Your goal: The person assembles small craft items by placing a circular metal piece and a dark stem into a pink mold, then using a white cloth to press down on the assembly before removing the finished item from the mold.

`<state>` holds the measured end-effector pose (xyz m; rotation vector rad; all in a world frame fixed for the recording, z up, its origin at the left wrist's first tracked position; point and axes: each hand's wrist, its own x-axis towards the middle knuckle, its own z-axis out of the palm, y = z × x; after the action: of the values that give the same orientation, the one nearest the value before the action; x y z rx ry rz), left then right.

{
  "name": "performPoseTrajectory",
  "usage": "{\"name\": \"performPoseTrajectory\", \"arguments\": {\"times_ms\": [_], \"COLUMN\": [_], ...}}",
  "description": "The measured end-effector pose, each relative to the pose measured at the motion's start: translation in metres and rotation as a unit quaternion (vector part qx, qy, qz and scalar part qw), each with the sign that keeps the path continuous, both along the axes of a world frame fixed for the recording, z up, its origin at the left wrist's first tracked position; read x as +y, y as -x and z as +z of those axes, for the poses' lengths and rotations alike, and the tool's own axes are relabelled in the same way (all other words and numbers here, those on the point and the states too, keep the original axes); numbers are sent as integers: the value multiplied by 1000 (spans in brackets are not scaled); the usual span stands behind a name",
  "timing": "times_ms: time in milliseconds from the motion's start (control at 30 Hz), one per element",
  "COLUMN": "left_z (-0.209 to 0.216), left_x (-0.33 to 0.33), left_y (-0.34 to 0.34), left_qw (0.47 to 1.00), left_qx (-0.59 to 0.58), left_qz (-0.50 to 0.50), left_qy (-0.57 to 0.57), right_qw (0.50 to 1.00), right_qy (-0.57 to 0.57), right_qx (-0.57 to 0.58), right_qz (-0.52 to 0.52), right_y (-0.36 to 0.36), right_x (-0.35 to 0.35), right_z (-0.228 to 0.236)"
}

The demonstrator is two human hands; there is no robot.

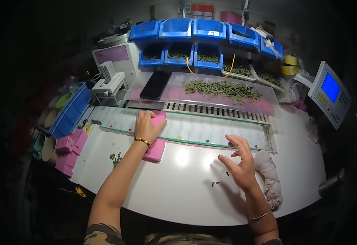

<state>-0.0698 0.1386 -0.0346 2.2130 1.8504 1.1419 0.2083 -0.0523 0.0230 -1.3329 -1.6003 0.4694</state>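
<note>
My left hand, with a beaded bracelet at its wrist, is closed over a long pink foam block. The block lies across the near edge of a long, clear-topped channel dotted with small coloured marks. Above the white table, my right hand is held with thumb and fingers apart. A tiny dark-green piece shows at the thumb's tip, apart from the other fingers. Below that hand, a few similar short pieces lie on the table. More green bits lie left of my left forearm.
Curly green pieces are heaped on a clear sheet behind the channel, beside a black phone. Blue bins stand farther back. A keypad display rises at right. A rolled whitish cloth lies beside my right forearm; pink blocks sit left.
</note>
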Motion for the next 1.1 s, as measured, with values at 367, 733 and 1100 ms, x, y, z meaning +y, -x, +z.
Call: {"name": "performPoseTrajectory", "arguments": {"times_ms": [367, 733, 1100], "left_z": [41, 39, 49], "left_x": [-67, -126, -156], "left_y": [2, -43, -80], "left_qw": [993, 942, 881], "left_qx": [103, -61, -149], "left_qz": [31, -312, -449], "left_qy": [56, 106, 18], "right_qw": [999, 991, 956], "right_qy": [-5, 78, 112], "right_qx": [-35, 6, 132], "right_qz": [8, 108, 236], "right_y": [2, 12, 3], "right_x": [-6, -6, -7], "right_z": [3, -13, -9]}}
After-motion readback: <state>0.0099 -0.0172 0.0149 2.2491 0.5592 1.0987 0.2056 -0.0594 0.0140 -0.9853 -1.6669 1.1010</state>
